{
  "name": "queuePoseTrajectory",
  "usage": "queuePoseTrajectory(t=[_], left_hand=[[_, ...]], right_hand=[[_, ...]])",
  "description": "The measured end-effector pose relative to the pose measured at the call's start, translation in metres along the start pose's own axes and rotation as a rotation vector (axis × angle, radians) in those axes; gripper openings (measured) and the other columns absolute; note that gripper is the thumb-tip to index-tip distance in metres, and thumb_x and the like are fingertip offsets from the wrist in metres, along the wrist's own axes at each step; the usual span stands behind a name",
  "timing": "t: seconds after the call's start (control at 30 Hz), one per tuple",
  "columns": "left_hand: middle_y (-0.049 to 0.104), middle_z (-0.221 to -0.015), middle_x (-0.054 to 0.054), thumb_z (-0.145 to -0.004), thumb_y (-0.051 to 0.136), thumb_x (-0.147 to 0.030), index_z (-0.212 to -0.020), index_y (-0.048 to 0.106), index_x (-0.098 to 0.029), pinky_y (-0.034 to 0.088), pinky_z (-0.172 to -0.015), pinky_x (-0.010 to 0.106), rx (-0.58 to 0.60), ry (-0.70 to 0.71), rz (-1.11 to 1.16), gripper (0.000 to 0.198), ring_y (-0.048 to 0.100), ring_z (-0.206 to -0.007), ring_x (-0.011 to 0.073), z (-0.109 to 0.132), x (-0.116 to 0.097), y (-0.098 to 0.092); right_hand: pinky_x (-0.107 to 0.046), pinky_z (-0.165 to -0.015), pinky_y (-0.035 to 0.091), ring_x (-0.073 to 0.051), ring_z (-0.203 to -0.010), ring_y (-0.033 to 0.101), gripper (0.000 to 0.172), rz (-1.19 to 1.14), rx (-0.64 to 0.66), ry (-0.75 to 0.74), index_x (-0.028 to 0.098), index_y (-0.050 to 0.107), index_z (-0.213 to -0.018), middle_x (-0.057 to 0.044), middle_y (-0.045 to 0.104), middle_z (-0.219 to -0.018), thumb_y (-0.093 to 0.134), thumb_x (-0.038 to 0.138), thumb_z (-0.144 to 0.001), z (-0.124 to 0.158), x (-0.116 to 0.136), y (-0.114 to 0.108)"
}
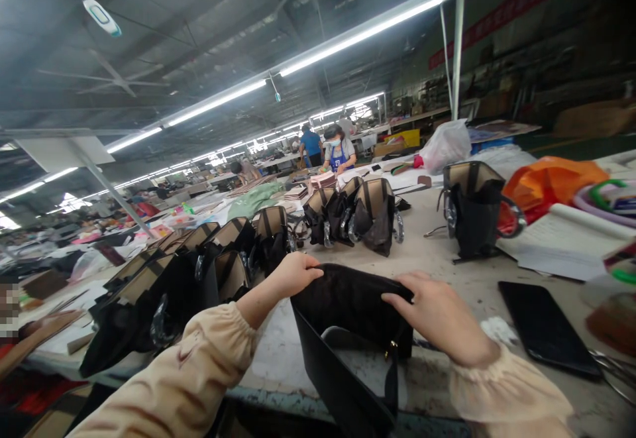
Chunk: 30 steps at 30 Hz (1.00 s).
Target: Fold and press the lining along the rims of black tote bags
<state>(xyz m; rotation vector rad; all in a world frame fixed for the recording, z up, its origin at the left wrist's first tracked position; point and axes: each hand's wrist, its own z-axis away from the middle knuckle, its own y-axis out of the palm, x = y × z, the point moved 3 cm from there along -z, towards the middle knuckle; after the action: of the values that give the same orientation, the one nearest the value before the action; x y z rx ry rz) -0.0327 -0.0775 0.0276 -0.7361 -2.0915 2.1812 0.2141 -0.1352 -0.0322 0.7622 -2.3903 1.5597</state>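
Note:
A black bag piece (342,305) stands at the table's front edge, folded round so that its inside shows, with a small gold fitting (392,349) and a narrow strap on it. My left hand (295,273) pinches its upper left corner between thumb and fingers. On the right end of the same top edge, my right hand (434,312) has its thumb inside and its fingers over the outer side. A curved grey-white shape shows within the fold; I cannot tell what it is. Behind stand several half-made black bags (375,216) with tan linings and plastic-wrapped handles.
To the right a black phone (546,325) lies near scissors (616,365) and a white paper pad (571,239). Another black bag (472,206) stands beside an orange plastic bag (551,183). More bags (139,299) crowd the left. People work at tables farther back.

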Motion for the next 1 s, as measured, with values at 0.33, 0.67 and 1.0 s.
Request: queuePoseTrajectory(t=[0.33,0.67,1.0], left_hand=[[0.048,-0.053,-0.002,-0.075,0.055,-0.026,-0.056,0.06,-0.018,0.029,-0.055,0.025,-0.092,0.038,-0.106,0.021,0.042,-0.056,0.0125,-0.009,0.01,0.008],[0.07,-0.083,0.001,-0.079,0.054,-0.038,-0.089,0.071,-0.018,0.042,-0.07,0.023,-0.03,0.165,0.074,0.028,0.06,-0.076,0.016,-0.013,0.01,0.01],[0.05,-0.056,-0.005,-0.075,0.059,-0.028,-0.061,0.058,-0.015,0.032,-0.055,0.021,-0.004,0.257,0.072,0.019,0.046,-0.057,0.0095,-0.034,0.002,0.015]], right_hand=[[-0.03,-0.068,0.043,-0.019,-0.078,0.063,0.023,-0.001,0.0,0.002,0.023,0.066,-0.088,-0.003,0.068,-0.089,0.054,0.042,-0.082,0.0,-0.001,0.006],[-0.03,-0.07,0.043,-0.021,-0.079,0.063,0.023,0.006,-0.005,0.001,0.022,0.067,-0.089,-0.004,0.069,-0.089,0.053,0.039,-0.082,-0.004,-0.002,0.011],[-0.031,-0.07,0.044,-0.021,-0.078,0.063,0.021,-0.014,-0.029,-0.002,0.02,0.066,-0.086,-0.004,0.068,-0.085,0.053,0.037,-0.083,-0.006,-0.004,0.014]])
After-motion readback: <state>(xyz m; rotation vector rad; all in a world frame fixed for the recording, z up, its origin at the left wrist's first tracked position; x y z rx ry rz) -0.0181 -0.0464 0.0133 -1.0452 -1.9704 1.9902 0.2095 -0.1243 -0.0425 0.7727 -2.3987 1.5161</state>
